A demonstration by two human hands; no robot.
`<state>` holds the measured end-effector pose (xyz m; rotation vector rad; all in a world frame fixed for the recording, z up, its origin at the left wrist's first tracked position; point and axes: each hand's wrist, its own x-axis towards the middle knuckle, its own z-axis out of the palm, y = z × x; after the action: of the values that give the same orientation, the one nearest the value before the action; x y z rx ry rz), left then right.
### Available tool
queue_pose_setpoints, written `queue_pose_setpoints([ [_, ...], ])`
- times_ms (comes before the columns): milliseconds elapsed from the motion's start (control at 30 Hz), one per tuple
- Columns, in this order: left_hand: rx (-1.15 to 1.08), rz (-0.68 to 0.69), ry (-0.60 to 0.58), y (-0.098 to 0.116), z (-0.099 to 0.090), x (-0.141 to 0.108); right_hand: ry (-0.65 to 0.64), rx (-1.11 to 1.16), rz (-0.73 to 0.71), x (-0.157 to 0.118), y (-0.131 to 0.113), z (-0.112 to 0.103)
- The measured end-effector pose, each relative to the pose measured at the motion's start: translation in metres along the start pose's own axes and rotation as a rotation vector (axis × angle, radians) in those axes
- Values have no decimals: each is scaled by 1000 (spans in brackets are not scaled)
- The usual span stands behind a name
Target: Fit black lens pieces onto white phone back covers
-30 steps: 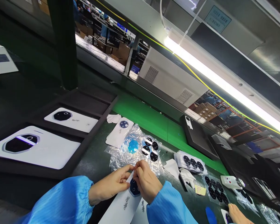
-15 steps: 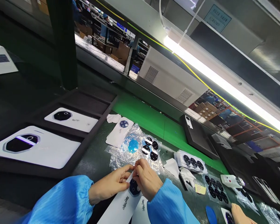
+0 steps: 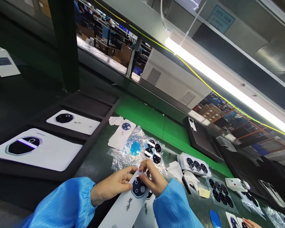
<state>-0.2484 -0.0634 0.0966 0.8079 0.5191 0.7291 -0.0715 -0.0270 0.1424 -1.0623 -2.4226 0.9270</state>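
A white phone back cover (image 3: 123, 210) with dark lettering lies slanted at the bottom middle, and a dark camera lens plate (image 3: 139, 187) sits at its upper end. My left hand (image 3: 112, 186) grips the cover's left edge, thumb beside the lens plate. At the top right corner, my right hand (image 3: 155, 179) is closed with fingertips on the cover's edge; whether they also pinch something small is hidden. Another white cover (image 3: 142, 215) lies partly underneath. Just beyond my hands is a clear plastic bag (image 3: 121, 160) with a blue disc (image 3: 135, 148) and several black lens plates (image 3: 156, 158).
On the left, a black foam tray (image 3: 95, 125) holds white covers. To the right lie white cloths (image 3: 175, 170), a stack of wrapped plates (image 3: 195, 164), a white bottle (image 3: 236, 184) and a blue disc (image 3: 215, 218). Another person's hand (image 3: 250, 223) is at the lower right edge.
My right hand has shifted right, off the lens plate, which now shows fully. The other person's hand has moved down and right, and a second cover shows beside it.
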Motion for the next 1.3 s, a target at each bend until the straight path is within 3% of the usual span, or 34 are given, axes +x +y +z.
queue_pose_setpoints([
  [200, -36, -1, 54, -1, 2, 1, 77, -16, 44, -6, -3, 3],
  [433, 73, 23, 59, -1, 0, 0, 181, -316, -137, -14, -8, 9],
  [633, 104, 13, 118, 2, 3, -1, 250, -444, -185, -12, -10, 20],
  [1300, 110, 36, 118, -2, -1, 1, 175, -374, -192, -5, -10, 26],
])
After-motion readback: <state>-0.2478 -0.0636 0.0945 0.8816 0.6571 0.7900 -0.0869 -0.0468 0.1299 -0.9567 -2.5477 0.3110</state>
